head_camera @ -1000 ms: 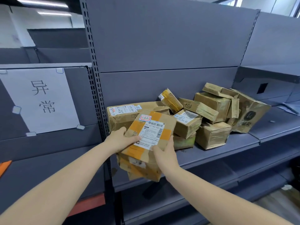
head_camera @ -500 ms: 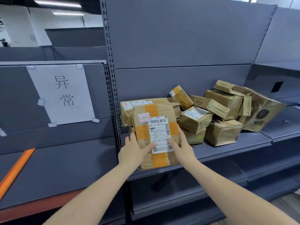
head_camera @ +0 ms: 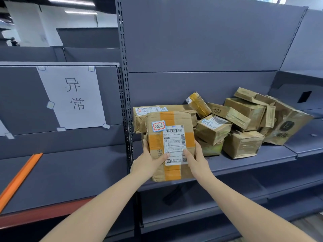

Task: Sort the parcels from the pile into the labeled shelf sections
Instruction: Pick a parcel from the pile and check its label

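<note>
A brown cardboard parcel with orange tape, a white shipping label and a small red-and-blue sticker is held upright in front of the shelf. My left hand grips its left edge, thumb across the face. My right hand grips its right edge, thumb on the label. Behind it lies a larger flat parcel, and to the right a pile of several brown parcels rests on the grey shelf.
A white paper sign with two Chinese characters is taped to the back panel of the left shelf section. An orange strip lies on that shelf. A perforated upright post divides the sections. Lower shelves sit beneath.
The parcel went from tilted to upright, its label facing me. Both hands slid to its lower sides. The view shifted so the left section with the sign shows more.
</note>
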A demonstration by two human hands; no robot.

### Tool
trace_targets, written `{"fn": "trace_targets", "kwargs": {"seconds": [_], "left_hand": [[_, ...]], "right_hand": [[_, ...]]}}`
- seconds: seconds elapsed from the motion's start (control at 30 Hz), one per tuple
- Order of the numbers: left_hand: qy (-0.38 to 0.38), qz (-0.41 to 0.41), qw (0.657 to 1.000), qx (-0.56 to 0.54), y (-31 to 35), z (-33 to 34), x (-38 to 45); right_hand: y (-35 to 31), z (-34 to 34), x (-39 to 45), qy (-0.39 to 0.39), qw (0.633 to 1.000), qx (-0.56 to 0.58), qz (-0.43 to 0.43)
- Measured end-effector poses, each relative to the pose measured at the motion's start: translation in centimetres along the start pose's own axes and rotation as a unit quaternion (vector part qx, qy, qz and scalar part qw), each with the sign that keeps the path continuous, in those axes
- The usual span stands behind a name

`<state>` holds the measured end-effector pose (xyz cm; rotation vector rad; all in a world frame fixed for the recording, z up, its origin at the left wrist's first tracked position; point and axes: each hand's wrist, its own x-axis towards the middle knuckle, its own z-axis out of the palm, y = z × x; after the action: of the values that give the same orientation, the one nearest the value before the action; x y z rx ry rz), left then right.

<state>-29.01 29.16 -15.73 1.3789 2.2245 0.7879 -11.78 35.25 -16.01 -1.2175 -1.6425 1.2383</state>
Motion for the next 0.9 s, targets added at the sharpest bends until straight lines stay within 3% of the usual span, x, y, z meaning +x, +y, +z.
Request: {"fn": "trace_targets", "kwargs": {"seconds": [0.9], "left_hand": [[0.028,-0.098,0.99,-0.101,-7.1,-1.7,-14.8]], "right_hand": [[0.7,4.1,-12.1,-0.127,0.992,0.019,-0.022]]}}
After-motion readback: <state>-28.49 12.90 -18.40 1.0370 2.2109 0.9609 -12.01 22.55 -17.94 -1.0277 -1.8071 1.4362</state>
